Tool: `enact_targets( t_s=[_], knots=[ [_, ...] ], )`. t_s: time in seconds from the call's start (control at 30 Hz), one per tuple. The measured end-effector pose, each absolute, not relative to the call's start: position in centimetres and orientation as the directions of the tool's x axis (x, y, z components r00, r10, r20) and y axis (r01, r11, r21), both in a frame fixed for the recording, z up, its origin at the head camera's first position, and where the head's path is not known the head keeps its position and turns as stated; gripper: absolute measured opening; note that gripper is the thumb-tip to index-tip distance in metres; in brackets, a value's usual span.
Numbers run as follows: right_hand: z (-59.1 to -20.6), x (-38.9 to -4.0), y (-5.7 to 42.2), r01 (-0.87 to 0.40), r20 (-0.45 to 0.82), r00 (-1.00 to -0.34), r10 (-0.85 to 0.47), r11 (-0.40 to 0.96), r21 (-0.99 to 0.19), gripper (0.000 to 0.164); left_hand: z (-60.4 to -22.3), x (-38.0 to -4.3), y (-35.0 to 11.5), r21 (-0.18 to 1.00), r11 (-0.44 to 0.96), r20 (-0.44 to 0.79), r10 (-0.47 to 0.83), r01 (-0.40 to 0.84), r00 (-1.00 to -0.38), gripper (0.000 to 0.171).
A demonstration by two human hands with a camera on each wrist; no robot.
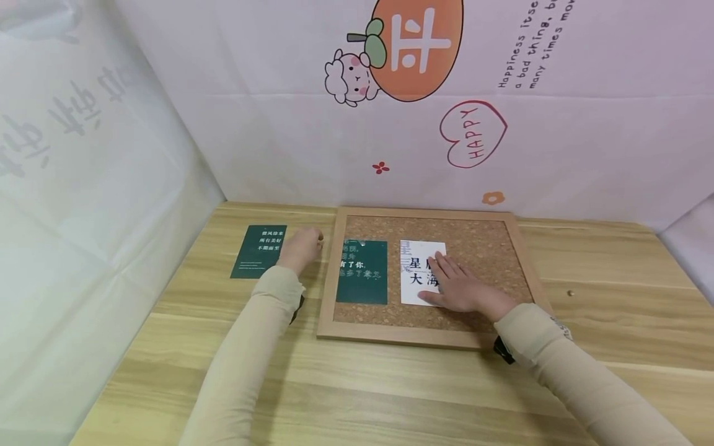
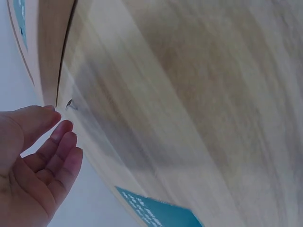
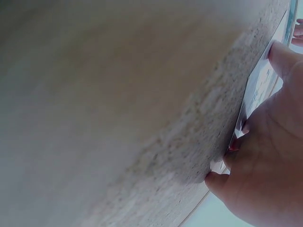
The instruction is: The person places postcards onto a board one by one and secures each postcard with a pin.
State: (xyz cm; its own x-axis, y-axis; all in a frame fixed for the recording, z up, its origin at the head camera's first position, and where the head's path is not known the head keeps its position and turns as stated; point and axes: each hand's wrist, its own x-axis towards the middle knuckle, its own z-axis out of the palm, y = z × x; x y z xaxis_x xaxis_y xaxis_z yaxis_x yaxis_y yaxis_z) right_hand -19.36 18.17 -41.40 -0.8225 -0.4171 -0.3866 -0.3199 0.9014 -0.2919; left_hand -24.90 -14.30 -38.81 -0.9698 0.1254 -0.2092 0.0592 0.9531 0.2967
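My left hand is over the table, left of the cork board. In the left wrist view a small metal thumbtack stands just beyond the thumb and fingertips of the left hand, a gap between them. My right hand lies with spread fingers on a white card printed with dark characters, pressing it to the cork. Left of it on the board is a dark green card, with a small bright spot near its top edge.
Another dark green card lies on the wooden table at the left. A small round metallic piece sits right of the board. The board's wooden frame forms a raised edge. A printed cloth hangs behind.
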Motion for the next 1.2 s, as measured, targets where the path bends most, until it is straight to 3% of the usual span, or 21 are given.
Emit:
enact_targets(
  t_s=[0.47, 1.2],
  knots=[
    [-40.4, -19.1, 17.5, -0.311, -0.4, -0.821, -0.408, 0.906, -0.286, 0.089, -39.4, -25.0, -14.1, 0.252, 0.965, -0.214, 0.126, 0.07, -0.969, 0.024],
    [-41.8, -19.3, 18.2, -0.307, -0.386, -0.831, -0.399, 0.91, -0.279, 0.094, -39.7, -25.1, -13.8, 0.29, 0.955, -0.201, 0.128, 0.066, -0.971, 0.015]
  ],
)
